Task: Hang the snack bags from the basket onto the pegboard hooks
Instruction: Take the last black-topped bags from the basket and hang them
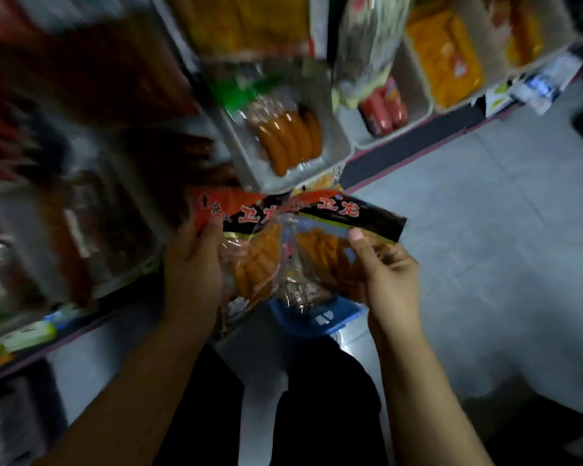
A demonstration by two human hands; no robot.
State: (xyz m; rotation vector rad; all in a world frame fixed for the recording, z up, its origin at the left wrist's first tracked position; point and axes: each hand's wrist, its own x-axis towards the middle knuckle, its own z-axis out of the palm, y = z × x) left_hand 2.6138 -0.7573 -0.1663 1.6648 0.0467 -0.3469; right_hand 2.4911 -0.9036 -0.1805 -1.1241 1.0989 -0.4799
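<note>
Both hands are raised side by side in front of the shelving, each gripping one snack bag by its top. On the left, the left hand (192,264) curls around the left snack bag (249,257), thumb pressed on the red and black printed header strip. That bag is crinkly clear film, glossy, with orange stick-shaped pieces showing through. Just beside it, touching or overlapping at the headers, is the right snack bag (330,243) of the same make: black header with red characters, clear film body, orange sticks inside. The right hand (389,274) pinches it under the header, thumb on the front and fingers curled behind. Two bags in all are held, one per hand.

Below and between the hands sits a blue plastic basket (313,317) on the pale tiled floor (485,230); only part of its rim and wall shows.

Behind the bags, shallow white trays (337,163) line the shelf. One holds a clear pack of orange-brown sausages (290,136), about five links visible; the next tray to the right holds red sausages (384,109); further right a tray holds yellow-orange packets (448,58). Goods at far left are too blurred to tell.
</note>
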